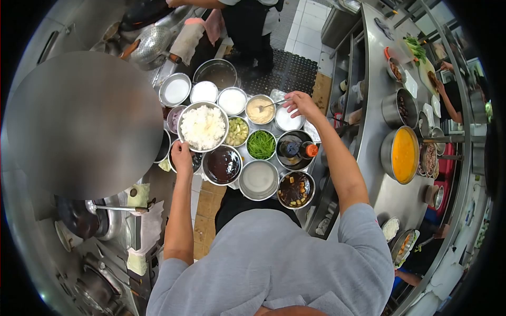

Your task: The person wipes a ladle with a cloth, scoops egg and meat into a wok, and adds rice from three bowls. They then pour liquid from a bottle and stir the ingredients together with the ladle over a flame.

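Observation:
My left hand (181, 152) grips the near rim of a metal bowl of white rice (203, 127), which is held above the other bowls. To the right, my right hand (300, 104) pinches the handle of a spoon (274, 104). The spoon's other end rests in a bowl of pale yellow powder (260, 109). Beside that bowl, partly under my right hand, is a bowl of white powder (289, 120). Chopped green vegetables (261, 145) and pale green pieces (236, 131) fill bowls between my arms. A dark sauce bowl (222, 165) stands near my left hand.
A bottle with an orange cap (311, 151) lies over a dark bowl. Woks and ladles (121, 208) are at the left. On the right steel counter (369, 174) stands a pot of orange liquid (403, 155). One person (245, 26) stands ahead; others are at the right.

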The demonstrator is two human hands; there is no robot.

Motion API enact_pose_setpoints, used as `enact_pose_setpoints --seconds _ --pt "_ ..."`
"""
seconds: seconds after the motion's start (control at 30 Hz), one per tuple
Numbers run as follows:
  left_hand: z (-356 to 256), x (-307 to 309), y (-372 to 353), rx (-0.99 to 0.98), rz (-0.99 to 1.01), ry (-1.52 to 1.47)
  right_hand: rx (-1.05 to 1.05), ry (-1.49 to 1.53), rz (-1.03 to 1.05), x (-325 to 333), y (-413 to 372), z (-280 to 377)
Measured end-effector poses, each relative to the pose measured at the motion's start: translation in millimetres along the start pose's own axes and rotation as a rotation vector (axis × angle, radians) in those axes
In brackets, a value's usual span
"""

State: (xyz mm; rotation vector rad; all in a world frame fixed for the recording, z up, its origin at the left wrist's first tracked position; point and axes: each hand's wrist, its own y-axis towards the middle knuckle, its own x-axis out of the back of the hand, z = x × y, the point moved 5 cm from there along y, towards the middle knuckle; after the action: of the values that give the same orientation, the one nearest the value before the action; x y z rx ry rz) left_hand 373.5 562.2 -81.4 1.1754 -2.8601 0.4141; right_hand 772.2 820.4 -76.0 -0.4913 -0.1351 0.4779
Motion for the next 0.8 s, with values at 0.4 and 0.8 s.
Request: enact_pose_setpoints --seconds 0.4,0.8 --pt "3 -106 17 -0.121 0.122 0.181 0.316 -0.091 -0.031 6 -91 111" --pt "4 -142 -10 0.066 0.303 -0.058 0.108 -0.031 -0.139 89 -105 -58"
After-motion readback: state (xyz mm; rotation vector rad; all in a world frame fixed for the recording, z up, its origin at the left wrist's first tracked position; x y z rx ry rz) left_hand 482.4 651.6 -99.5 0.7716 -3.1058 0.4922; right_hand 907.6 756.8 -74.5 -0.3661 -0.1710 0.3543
